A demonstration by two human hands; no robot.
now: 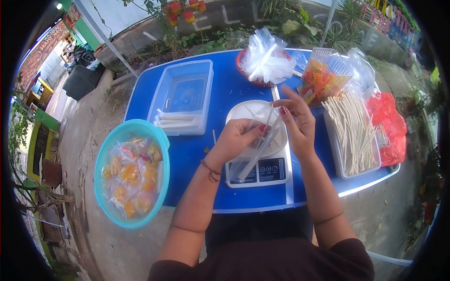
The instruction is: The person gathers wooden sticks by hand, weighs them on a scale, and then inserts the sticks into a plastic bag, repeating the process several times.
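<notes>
A clear plastic bag (255,157) with pale stick-like contents hangs slanted over a white kitchen scale (233,167) on the blue table. My left hand (239,136) pinches the bag near its middle, thumb against fingers. At the bag's upper end, my right hand (297,122) has its thumb and index finger close together by the bag's top, with the other fingers raised. The round white plate (243,107) of the scale lies beneath both hands and is partly covered by them.
A turquoise basin (99,180) of packed bags stands at left, near a clear tub (209,89). Behind is a red basket (242,70) of plastic bags. At right are a box of sticks (349,136), a colourful packet (316,79) and a red bag (393,126).
</notes>
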